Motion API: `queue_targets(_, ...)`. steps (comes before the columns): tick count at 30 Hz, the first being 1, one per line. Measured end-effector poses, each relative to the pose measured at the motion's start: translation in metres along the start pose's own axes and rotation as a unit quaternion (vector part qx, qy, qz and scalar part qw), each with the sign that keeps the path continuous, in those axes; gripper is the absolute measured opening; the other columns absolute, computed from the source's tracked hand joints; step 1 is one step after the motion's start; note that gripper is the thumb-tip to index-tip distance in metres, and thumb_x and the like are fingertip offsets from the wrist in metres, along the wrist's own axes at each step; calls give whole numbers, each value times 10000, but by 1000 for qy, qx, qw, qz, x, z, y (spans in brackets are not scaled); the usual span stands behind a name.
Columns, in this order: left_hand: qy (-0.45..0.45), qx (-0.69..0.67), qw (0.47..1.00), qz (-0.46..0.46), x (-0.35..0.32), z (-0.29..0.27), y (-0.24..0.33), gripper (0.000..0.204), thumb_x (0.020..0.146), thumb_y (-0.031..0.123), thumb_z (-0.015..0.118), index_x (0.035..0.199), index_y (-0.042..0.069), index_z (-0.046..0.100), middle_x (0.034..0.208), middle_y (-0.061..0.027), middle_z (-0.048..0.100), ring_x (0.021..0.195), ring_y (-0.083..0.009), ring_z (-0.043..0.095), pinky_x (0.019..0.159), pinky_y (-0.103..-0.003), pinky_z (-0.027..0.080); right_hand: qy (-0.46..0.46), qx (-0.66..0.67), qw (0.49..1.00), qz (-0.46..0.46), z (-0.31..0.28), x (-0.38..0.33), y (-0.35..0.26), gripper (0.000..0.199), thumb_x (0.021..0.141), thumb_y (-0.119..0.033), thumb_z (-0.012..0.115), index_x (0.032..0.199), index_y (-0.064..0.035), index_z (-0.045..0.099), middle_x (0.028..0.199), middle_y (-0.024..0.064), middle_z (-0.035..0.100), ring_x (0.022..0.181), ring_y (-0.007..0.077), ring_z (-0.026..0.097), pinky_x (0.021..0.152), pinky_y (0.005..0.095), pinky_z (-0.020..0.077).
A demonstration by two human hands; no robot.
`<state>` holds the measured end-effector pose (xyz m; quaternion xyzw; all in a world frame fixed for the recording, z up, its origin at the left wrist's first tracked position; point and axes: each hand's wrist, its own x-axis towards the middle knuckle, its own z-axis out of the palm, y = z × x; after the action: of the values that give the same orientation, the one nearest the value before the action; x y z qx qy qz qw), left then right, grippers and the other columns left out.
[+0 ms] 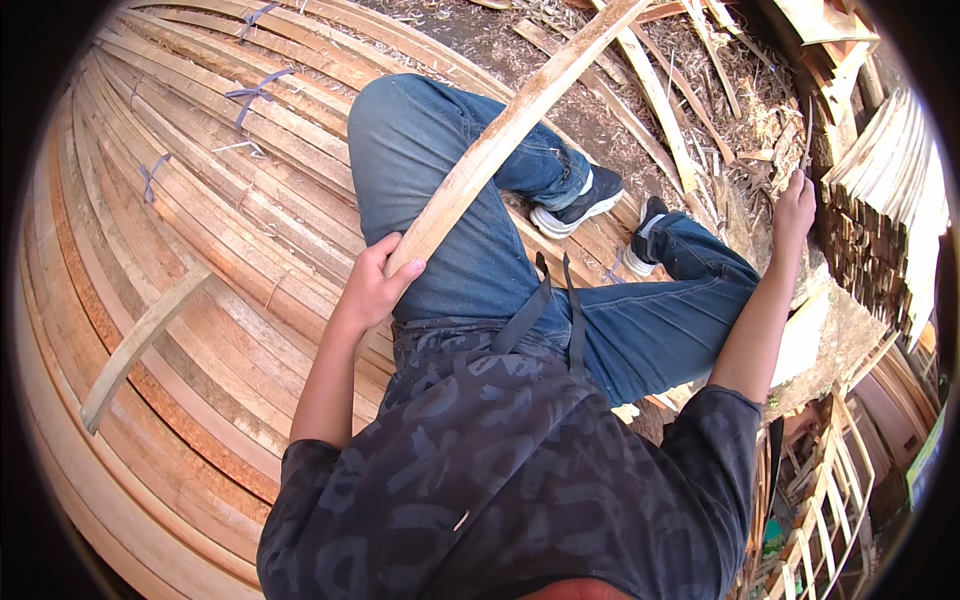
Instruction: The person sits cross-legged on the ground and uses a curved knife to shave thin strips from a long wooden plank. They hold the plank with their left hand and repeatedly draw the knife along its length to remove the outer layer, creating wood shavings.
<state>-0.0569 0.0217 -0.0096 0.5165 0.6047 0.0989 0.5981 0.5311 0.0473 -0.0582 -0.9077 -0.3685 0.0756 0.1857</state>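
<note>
My left hand [378, 285] is closed around the near end of a long pale wooden plank [500, 138]. The plank slants up and to the right across my thigh, and its far end runs out at the top of the picture. Out to the right, my right hand [795, 208] is closed on what looks like a long-bladed knife [808, 135], seen almost edge-on with its thin blade pointing away from me. The fist hides its handle. A wide gap separates the blade from the plank.
Long wooden strips [250, 290] tied with purple bands lie under me and to the left, with a short loose piece [140, 345] across them. A stack of thin boards [885, 220] stands at right. Offcuts [660, 110] and shavings litter the ground ahead. A wooden lattice [830, 500] is at lower right.
</note>
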Motion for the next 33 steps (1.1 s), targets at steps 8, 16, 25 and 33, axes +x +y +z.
queue_targets(8,78,125,989,28,-6,18,14,371,823,310,726,848,3,519,679,-152,562,631,-206,524,626,-343,452,-192,148,946,-214,5,-165,-118,193,945,-176,614,1065,-27,589,745,136,639,596,312,611,557,383,457)
queue_targets(16,129,193,972,26,-9,28,13,444,783,397,751,850,36,501,663,-231,604,683,-442,629,572,-444,478,-215,57,920,-322,20,-189,-153,215,927,-274,620,1005,-76,591,737,133,642,649,346,647,528,440,492)
queue_targets(25,128,218,967,38,-10,27,10,401,797,302,753,847,8,485,648,-214,578,634,-407,621,565,-405,467,-220,27,901,-373,14,-184,-164,176,924,-285,622,946,-112,599,667,104,588,583,328,626,488,428,484)
queue_targets(33,124,210,969,24,-9,27,15,458,788,377,761,837,26,472,638,-224,577,636,-422,616,555,-429,464,-185,-20,893,-411,35,-168,-158,185,919,-307,629,948,-127,595,686,109,584,598,307,634,482,416,468)
